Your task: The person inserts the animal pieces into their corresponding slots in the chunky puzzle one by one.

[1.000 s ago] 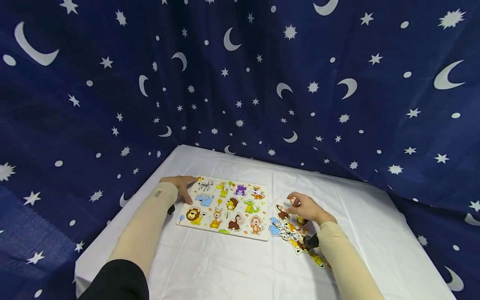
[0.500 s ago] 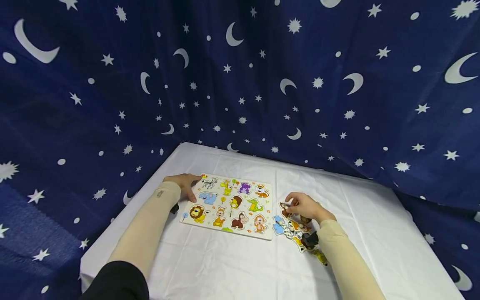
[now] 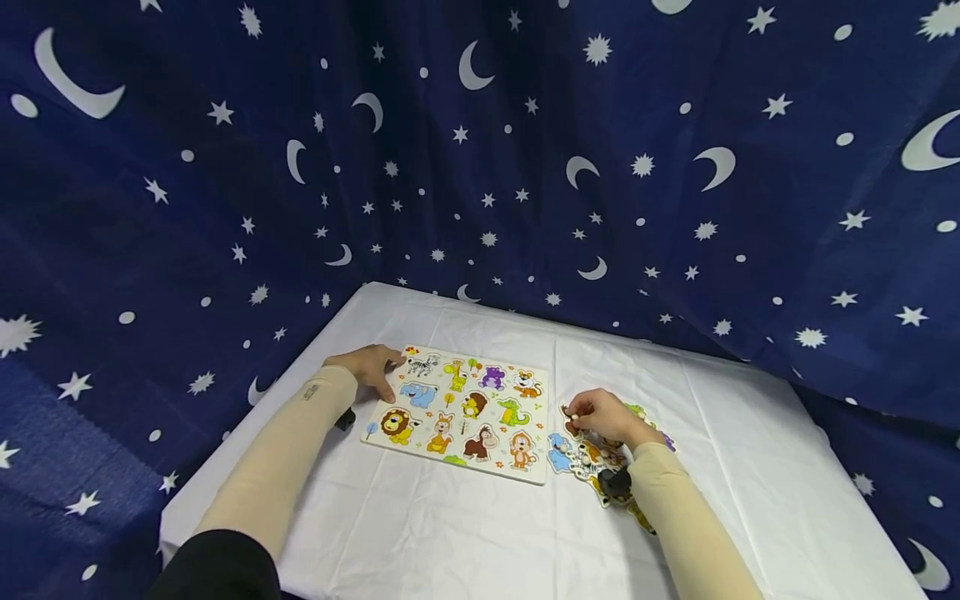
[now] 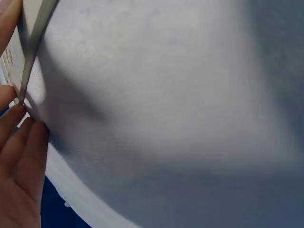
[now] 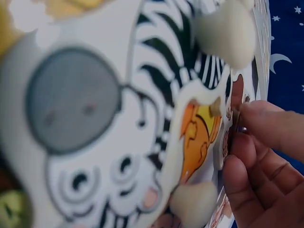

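Observation:
A white puzzle board printed with cartoon animals lies on the table. My left hand grips its far left corner, thumb on the near side of the corner and fingers at the far side; the left wrist view shows the board's edge between them. Right of the board, my right hand pinches a brown animal puzzle piece between thumb and fingertips. Below that hand, a zebra piece and a blue elephant piece lie in a loose pile. White knobs stick up from the pieces.
More pieces, among them a green one and a purple one, show past the right hand. A white cloth covers the table. Behind it hangs a dark blue curtain with moons and stars.
My right hand has closed its fingertips on the brown piece. The left hand has stayed at the board's corner. The head view has shifted slightly.

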`<state>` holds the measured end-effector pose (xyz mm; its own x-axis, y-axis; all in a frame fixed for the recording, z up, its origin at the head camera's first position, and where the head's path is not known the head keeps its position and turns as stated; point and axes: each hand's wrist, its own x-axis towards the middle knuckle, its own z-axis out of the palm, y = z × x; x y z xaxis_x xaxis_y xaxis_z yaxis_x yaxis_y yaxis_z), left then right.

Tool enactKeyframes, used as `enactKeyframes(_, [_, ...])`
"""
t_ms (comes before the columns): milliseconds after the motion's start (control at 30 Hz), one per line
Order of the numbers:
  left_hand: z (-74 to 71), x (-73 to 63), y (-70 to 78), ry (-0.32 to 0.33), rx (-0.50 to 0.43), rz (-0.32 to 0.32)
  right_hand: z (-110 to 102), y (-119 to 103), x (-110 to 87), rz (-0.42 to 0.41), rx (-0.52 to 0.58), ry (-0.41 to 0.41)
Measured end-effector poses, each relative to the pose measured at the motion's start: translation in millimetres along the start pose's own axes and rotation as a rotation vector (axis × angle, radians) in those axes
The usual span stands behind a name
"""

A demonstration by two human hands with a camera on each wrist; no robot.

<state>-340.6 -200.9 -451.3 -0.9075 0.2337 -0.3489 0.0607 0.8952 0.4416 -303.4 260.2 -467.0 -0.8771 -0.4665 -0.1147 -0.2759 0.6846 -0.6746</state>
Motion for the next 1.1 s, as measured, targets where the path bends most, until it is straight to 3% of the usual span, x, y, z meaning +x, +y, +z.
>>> enactKeyframes(300, [12.3,-4.2,-7.3,0.020,-0.077,0.089,11,-2,-3.1,0.051,0.014,0.039])
enactKeyframes(433, [14.6,-7.4,-5.3,0.014,-0.083,0.067,13,0,-5.6,0.032,0.013,0.045])
enactKeyframes(633, [12.5,-7.3,-1.2,0.003,-0.096,0.093,11,4,-9.4,0.060,0.032,0.088])
enactKeyframes(867, [8.4,-3.8,-2.7,0.002,-0.117,0.078,8,2,-6.1,0.054,0.083,0.112])
enactKeyframes(1100, [5.1,-6.5,0.9,0.000,-0.145,0.050,6,-4,-3.8,0.001,0.035,0.146])
